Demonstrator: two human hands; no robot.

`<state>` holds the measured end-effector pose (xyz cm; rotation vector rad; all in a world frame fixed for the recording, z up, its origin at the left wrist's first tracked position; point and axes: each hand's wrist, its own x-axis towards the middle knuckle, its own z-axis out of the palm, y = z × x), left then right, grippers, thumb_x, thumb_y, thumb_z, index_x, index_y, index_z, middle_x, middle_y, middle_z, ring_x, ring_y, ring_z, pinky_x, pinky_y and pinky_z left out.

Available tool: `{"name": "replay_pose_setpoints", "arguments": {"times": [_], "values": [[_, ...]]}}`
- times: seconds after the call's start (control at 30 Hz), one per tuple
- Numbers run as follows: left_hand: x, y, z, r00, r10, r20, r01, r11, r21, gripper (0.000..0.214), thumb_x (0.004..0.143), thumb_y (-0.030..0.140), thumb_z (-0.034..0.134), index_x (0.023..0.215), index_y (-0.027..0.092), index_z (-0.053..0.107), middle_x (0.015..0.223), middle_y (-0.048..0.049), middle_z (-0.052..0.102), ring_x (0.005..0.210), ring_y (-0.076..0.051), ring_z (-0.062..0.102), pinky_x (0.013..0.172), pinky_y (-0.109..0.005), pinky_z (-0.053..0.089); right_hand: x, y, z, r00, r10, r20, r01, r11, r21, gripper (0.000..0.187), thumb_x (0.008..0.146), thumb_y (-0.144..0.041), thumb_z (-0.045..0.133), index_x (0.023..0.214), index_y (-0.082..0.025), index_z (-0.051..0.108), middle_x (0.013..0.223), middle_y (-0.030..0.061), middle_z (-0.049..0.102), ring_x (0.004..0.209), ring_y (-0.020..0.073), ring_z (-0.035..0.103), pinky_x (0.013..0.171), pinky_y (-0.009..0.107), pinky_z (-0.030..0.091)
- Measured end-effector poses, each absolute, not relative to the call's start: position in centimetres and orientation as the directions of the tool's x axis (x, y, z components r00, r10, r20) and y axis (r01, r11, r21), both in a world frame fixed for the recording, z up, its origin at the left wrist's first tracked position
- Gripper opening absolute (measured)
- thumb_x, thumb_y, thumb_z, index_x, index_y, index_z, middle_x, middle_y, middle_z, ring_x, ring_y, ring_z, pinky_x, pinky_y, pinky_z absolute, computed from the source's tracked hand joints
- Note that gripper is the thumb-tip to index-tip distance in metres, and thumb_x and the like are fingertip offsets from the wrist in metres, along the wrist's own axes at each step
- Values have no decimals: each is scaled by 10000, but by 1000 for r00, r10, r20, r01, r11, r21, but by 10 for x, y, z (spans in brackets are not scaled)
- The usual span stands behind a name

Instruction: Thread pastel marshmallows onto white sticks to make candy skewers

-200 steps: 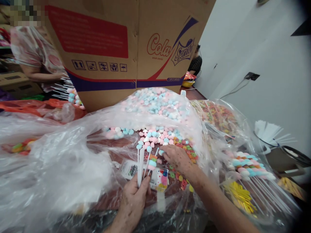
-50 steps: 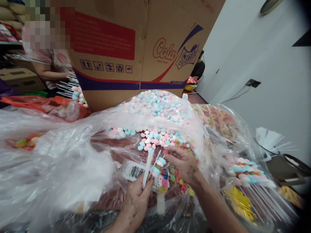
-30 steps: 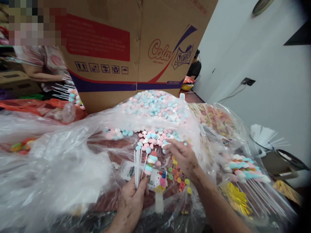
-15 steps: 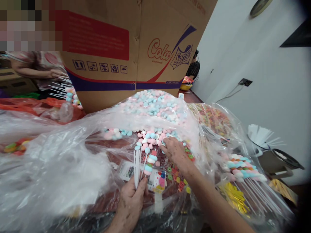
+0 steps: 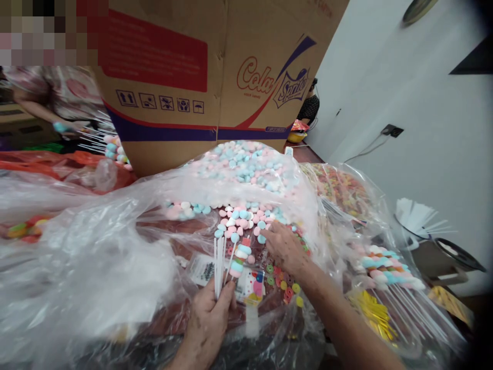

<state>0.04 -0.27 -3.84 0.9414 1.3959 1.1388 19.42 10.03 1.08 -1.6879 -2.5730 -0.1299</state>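
Seen from above, the person's left hand [image 5: 210,321] stayed closed round a bundle of thin white sticks [image 5: 218,262], held upright near the bottom centre of the view. One of them, a part-filled skewer [image 5: 239,257], leaned slightly right and carried a short stack of soft, pillowy pieces in blue, white and pink.

Less than two seconds earlier the right hand [image 5: 287,249] had been at the tip of that skewer. It had since moved away and up to the loose candies [image 5: 241,218]. Now it lay palm down, fingers loosely extended, with the fingertips [image 5: 269,232] touching the near edge of the heap just beside a blue piece. Whether it pinched a piece could not be told. So nothing was being pushed onto the skewer at this moment, and its stack looked no taller than half a second before.

The loose candies were small, matt, rounded lumps in pastel pink, blue and white. They spilled out of a crinkled clear plastic bag [image 5: 96,267] that covered most of the tabletop. Below the right hand lay sugar-dusted ring gummies [image 5: 283,283] in red, green and yellow. To the right, finished skewers [image 5: 389,270] rested under more plastic, near shiny gold twist ties [image 5: 372,316]. A large printed cardboard box [image 5: 200,77] stood behind the heap. At far left, a co-worker's hand [image 5: 61,127] held other skewers.
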Motion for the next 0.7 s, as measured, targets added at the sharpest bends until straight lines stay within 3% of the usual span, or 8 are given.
{"name": "replay_pose_setpoints", "arguments": {"times": [0.17, 0.27, 0.37, 0.47, 0.57, 0.7], "values": [[-2, -3, -35, -83, 964, -254, -62, 250, 966, 336, 787, 478, 623, 616, 192, 581, 450, 65, 478, 360, -87, 363, 359, -195, 278, 191, 69, 8, -442, 885, 150, 897, 433, 88, 177, 831, -35, 532, 852, -165, 650, 883, 92, 618, 860, 235, 553, 778, 333, 423], [-2, -4, -33, -80, 963, -256, -20, 255, 967, 359, 783, 496, 619, 593, 195, 572, 432, 69, 457, 349, -90, 355, 353, -200, 265, 199, 55, 9, -457, 870, 185, 877, 475, -70, 181, 858, -47, 498, 826, -181, 614, 849, 67, 599, 819, 210, 558, 754, 319, 439], [-3, -4, -32, -68, 965, -255, -30, 253, 967, 366, 785, 504, 612, 588, 200, 559, 411, 81, 424, 342, -87, 326, 349, -202, 249, 207, 54, 13, -359, 898, 255, 855, 425, -296, 177, 912, -103, 454, 889, -196, 602, 880, 51, 591, 834, 188, 572, 766, 307, 455], [-3, -5, -32, -62, 968, -245, -28, 244, 969, 349, 794, 474, 611, 587, 200, 550, 403, 86, 399, 356, -86, 334, 358, -195, 245, 207, 65, 15, -254, 915, 313, 843, 367, -392, 159, 935, -157, 448, 929, -199, 601, 916, 55, 599, 869, 191, 583, 777, 309, 455], [-4, -5, -32, -55, 971, -234, -25, 233, 972, 350, 794, 473, 610, 582, 200, 552, 398, 87, 384, 356, -89, 338, 357, -195, 251, 201, 77, 12, -243, 914, 324, 852, 361, -380, 156, 932, -159, 449, 936, -200, 600, 946, 57, 617, 871, 190, 591, 779, 304, 450], [-4, -4, -33, -46, 970, -237, -28, 236, 971, 320, 802, 477, 606, 653, 194, 606, 378, 98, 361, 340, -94, 322, 349, -198, 248, 193, 82, 8, -331, 910, 251, 879, 394, -269, 159, 925, -136, 461, 906, -205, 602, 896, 42, 619, 825, 179, 585, 740, 278, 443]]}}
